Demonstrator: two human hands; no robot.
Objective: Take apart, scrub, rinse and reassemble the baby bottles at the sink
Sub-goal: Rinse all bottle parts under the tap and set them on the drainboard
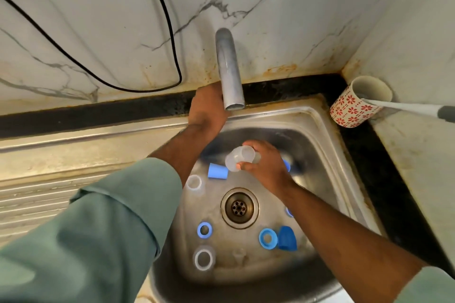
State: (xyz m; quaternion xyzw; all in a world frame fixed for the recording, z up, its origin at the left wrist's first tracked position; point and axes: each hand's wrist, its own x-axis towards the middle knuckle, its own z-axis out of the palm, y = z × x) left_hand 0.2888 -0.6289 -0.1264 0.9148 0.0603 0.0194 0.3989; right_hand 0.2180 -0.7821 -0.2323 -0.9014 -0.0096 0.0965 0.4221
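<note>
My right hand (pixel 267 167) grips a clear plastic bottle body (pixel 240 160) over the steel sink (pixel 320 130), its open mouth turned toward the lower left. My left hand (pixel 205 110) reaches behind the base of the metal tap spout (pixel 229 69); what its fingers hold is hidden. In the basin lie bottle parts: a blue cap (pixel 218 171) on its side, a dark blue cap (pixel 286 238), blue collar rings (pixel 204 230) (pixel 268 238), and clear bottle mouths (pixel 194 182) (pixel 203 259). No water runs from the spout.
A drain (pixel 239 208) sits in the middle of the basin. A red-flowered mug (pixel 359 101) with a brush handle (pixel 406 107) in it stands on the counter at the right corner. A ribbed draining board (pixel 49 179) lies left. A black cable (pixel 170 32) hangs on the marble wall.
</note>
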